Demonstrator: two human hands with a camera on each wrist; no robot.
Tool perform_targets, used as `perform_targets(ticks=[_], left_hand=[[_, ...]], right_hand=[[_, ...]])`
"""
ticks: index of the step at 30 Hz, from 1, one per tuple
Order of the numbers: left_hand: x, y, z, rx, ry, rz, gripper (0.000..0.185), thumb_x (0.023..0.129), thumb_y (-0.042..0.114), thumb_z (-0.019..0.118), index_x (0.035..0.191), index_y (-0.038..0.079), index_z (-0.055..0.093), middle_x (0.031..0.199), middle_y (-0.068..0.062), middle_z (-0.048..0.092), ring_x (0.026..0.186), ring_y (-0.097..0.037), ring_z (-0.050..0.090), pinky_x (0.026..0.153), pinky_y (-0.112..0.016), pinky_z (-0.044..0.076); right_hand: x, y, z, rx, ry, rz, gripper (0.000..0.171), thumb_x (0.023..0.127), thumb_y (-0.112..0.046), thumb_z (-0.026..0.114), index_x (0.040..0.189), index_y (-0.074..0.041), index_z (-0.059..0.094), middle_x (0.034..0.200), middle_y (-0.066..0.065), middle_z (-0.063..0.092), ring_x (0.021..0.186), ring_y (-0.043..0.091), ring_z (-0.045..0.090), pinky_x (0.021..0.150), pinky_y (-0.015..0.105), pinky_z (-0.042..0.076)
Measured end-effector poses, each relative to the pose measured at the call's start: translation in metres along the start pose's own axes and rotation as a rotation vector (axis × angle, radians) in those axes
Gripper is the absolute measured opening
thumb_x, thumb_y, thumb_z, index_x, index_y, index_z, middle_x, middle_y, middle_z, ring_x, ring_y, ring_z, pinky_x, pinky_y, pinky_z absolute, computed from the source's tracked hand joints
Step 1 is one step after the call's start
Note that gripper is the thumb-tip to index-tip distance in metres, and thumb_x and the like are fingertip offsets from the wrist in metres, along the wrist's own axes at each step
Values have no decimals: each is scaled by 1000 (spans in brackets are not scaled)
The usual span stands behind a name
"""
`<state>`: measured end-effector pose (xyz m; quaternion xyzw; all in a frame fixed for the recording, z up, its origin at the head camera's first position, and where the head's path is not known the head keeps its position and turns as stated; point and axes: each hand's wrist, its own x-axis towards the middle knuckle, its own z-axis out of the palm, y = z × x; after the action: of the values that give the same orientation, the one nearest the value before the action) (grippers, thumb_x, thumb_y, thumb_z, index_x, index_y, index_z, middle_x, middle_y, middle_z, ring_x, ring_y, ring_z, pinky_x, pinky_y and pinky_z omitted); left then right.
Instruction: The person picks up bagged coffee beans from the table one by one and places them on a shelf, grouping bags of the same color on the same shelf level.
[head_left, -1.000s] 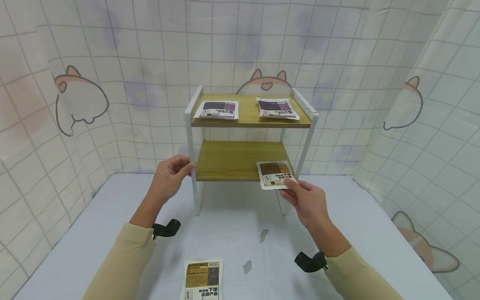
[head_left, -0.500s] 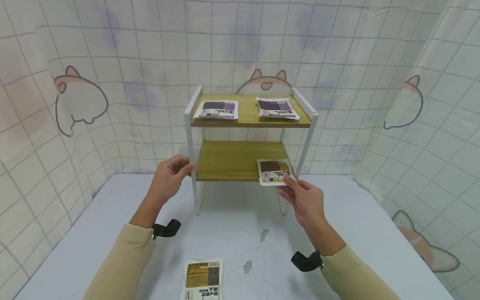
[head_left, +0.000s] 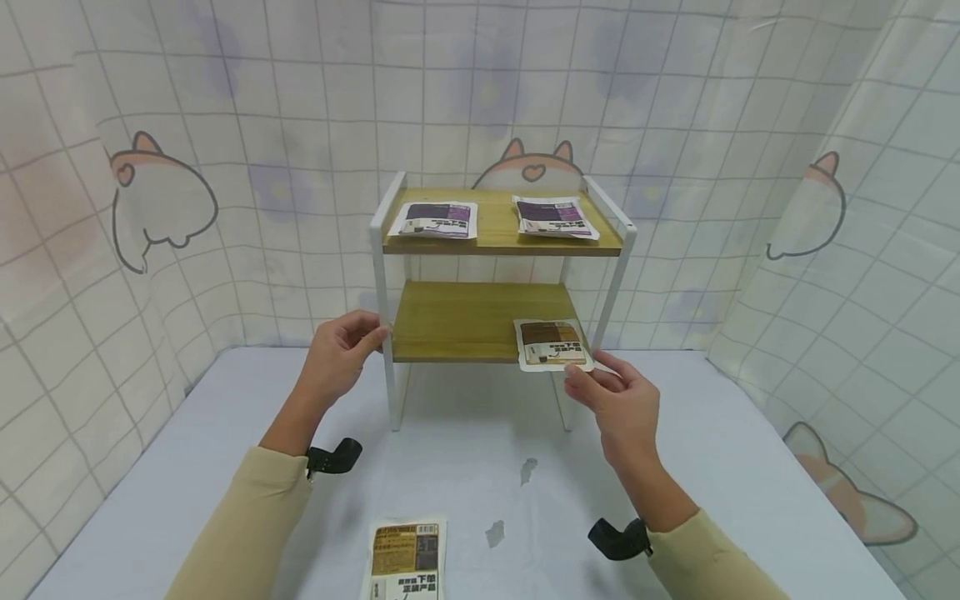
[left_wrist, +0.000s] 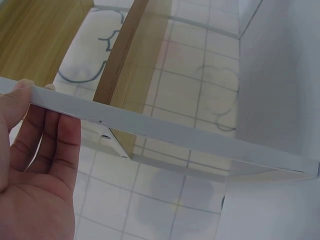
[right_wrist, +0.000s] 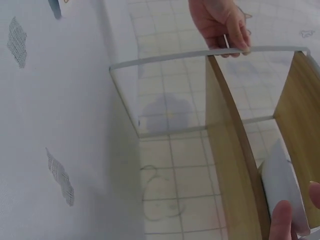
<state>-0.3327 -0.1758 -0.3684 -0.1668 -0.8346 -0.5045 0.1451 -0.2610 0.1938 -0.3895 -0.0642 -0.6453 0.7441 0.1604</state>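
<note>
A small two-tier shelf rack (head_left: 502, 248) with white side frames and wood boards stands on the table. My left hand (head_left: 341, 354) pinches its left front leg, with the thumb and fingers on either side of the white bar (left_wrist: 145, 124) in the left wrist view. On the lower board (head_left: 457, 321), a brown-and-white food pouch (head_left: 553, 343) lies at the right, jutting slightly past the front edge. My right hand (head_left: 618, 408) is at the pouch's near right corner, thumb at its front edge and fingers beside it, relaxed. Contact there is hard to tell.
Two purple-and-white pouches lie on the top board, one left (head_left: 435, 221) and one right (head_left: 557, 218). Another brown-and-white pouch (head_left: 407, 560) lies on the table (head_left: 465, 475) near the front. A grid-patterned curtain (head_left: 300, 150) hangs behind and at both sides.
The pouch moved slightly back and flatter onto the lower board. My right thumb slid off its face, and the fingers came out from beneath. My left hand has stayed still.
</note>
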Motion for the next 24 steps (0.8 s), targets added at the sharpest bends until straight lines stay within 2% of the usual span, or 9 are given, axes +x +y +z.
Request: perform_targets(ticks=[5, 16, 24], left_hand=[[1, -1, 0, -5, 2, 1, 30, 102, 33, 65, 115, 7, 71, 103, -10, 72, 93, -20, 66, 86, -32, 57], [0, 0, -1, -9, -2, 8, 30, 102, 34, 65, 113, 6, 70, 102, -10, 72, 91, -19, 66, 83, -24, 54], [0, 1, 0, 8, 0, 10, 32, 102, 34, 65, 114, 5, 70, 101, -10, 72, 91, -19, 66, 83, -25, 54]], right_hand=[[-2, 1, 2, -89, -9, -36, 66, 83, -24, 87, 141, -10, 59, 110, 7, 76, 90, 10, 76, 81, 25, 60], [1, 6, 3, -105, 4, -93, 60, 83, -22, 87, 137, -7, 63, 118, 20, 72, 90, 10, 76, 79, 26, 61], [3, 10, 2, -198, 15, -130, 61, 82, -21, 88, 137, -10, 64, 120, 18, 73, 93, 5, 73, 80, 18, 58]])
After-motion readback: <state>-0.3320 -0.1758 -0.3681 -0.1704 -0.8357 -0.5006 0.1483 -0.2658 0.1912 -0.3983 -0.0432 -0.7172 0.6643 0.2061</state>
